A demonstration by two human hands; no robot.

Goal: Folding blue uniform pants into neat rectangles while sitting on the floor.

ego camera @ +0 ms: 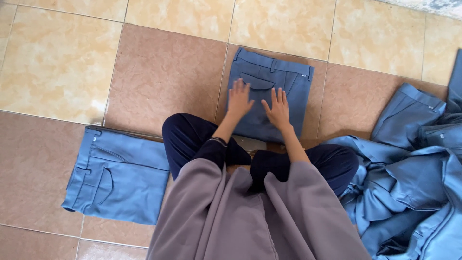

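A folded pair of blue-grey trousers [288, 79] lies flat on the tiled floor in front of me, waistband and back pocket facing away. My left hand [239, 99] rests palm down on its left half, fingers spread. My right hand [277, 109] presses flat on the middle of the same folded trousers, fingers apart. Neither hand grips anything. My knees in dark trousers and a loose taupe garment fill the bottom centre.
Another folded pair of blue trousers [118, 175] lies on the floor at my left. A heap of unfolded blue trousers [414, 178] spreads along the right side. The tiled floor [163, 72] is beige and brownish squares.
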